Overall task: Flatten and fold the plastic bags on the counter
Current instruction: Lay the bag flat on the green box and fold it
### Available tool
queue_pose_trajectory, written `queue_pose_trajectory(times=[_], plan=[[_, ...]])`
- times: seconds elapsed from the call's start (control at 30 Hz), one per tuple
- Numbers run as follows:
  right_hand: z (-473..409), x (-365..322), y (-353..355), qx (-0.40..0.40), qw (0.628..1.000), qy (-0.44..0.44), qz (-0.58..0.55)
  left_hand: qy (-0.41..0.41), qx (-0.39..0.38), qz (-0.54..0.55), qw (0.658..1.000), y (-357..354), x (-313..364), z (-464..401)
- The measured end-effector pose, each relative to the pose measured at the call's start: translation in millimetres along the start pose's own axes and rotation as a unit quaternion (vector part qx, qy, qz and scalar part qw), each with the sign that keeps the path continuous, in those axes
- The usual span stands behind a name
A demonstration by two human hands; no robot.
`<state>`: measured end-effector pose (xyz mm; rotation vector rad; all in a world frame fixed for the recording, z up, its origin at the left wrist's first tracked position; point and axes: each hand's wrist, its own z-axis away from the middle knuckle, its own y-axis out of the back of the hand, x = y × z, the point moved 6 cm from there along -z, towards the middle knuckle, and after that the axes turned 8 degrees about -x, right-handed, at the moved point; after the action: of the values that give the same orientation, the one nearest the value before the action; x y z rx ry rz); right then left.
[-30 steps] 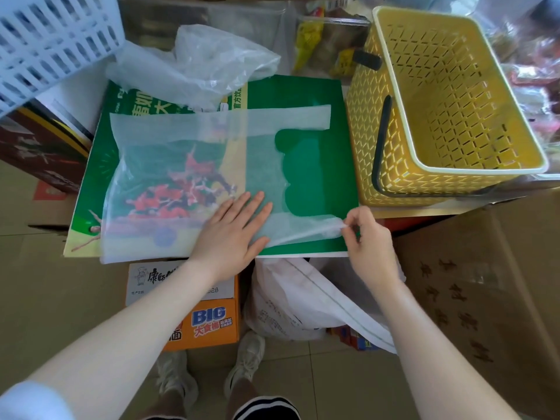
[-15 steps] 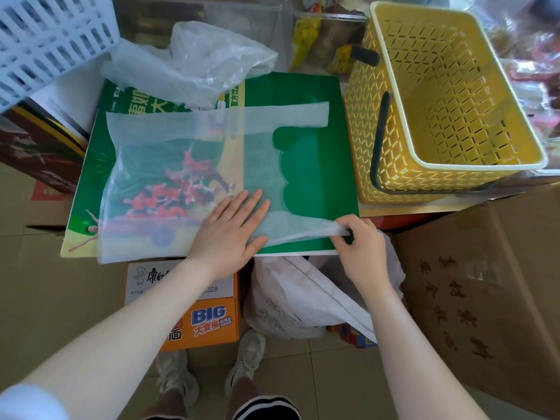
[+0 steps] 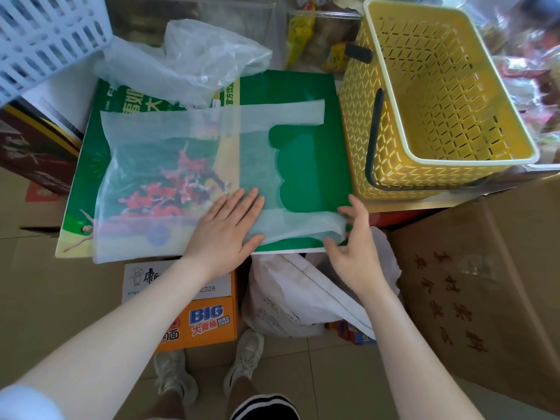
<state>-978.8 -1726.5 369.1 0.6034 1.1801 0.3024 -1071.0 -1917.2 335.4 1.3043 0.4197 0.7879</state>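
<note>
Bag handle (image 3: 303, 224) tip behind right hand (image 3: 351, 253)

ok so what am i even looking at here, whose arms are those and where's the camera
There is no machine here: those are a person's two bare arms, filmed by one wide-angle camera worn on the head, looking forward and down. That is why you also see their shoes at the bottom.

On the surface lies a green printed poster board. Spread flat on it is a thin translucent plastic carrier bag. The left hand presses flat on the bag with straight fingers. The right hand is at the end of the bag's near handle strip, thumb and fingers around it; whether it pinches the strip is hard to tell.

Behind lies a crumpled clear plastic bag, not yet flattened. To the right stands a yellow plastic lattice basket.
</note>
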Motion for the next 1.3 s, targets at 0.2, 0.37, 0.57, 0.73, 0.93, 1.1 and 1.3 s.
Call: queue_pose_trajectory(times=[0.2, 0.37, 0.57, 0.73, 0.93, 1.1, 1.3], plan=[[14, -66, -54, 0.008, 0.916, 0.232, 0.327, -0.049, -0.009, 0.041, 0.998, 3, 2, 3], [-13, -45, -97, -0.044, 0.904, 0.164, 0.393, -0.024, -0.007, 0.014, 1.0, 2, -18, 17], [-6, 4, -61, -0.039, 0.902, 0.079, 0.423, 0.056, -0.019, -0.031, 0.998, 0, -39, 25], [0, 17, -34, -0.006, 0.918, -0.021, 0.397, 0.059, 0.001, -0.015, 0.998, 3, -51, 36], [6, -44, -63, -0.009, 0.924, 0.091, 0.371, 0.051, 0.013, 0.019, 0.998, 10, -71, 66], [9, -57, -100, -0.077, 0.914, 0.146, 0.37, 0.069, -0.014, 0.013, 0.997, -4, -90, 84], [9, -13, -25, 0.033, 0.971, -0.011, 0.238, -0.013, 0.022, 0.033, 0.999, 15, -44, 71]])
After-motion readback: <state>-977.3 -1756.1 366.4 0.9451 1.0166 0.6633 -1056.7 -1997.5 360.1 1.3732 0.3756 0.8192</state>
